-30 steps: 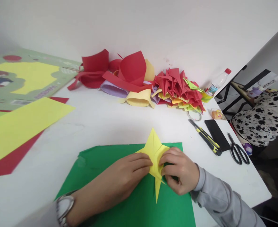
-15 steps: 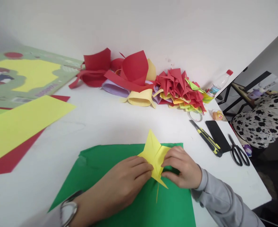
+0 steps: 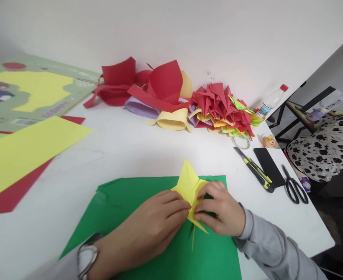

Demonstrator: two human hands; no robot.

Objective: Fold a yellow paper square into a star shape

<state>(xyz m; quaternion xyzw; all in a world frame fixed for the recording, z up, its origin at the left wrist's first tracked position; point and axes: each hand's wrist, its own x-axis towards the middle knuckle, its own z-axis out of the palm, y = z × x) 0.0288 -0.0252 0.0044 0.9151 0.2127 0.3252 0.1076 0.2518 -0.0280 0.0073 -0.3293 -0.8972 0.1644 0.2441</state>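
A creased yellow folded paper (image 3: 188, 179) with pointed tips is held over a green sheet (image 3: 115, 206) on the table. My left hand (image 3: 156, 221) has its fingers closed on the left side of the paper; the thumb is hidden. On the right side, my right hand (image 3: 219, 208) pinches the paper's edge between thumb and fingers. One thin yellow point sticks out below, toward me.
Folded red, purple and cream paper pieces (image 3: 165, 87) and a pile of red folded paper (image 3: 215, 103) lie along the wall. To the right are a utility knife (image 3: 255, 171), a black flat object (image 3: 269, 167), scissors (image 3: 293, 186) and a bottle (image 3: 272, 102). Yellow sheets (image 3: 31, 151) lie left.
My right hand has moved slightly left, its fingertips closer to the middle of the yellow paper. My left hand has shifted very little.
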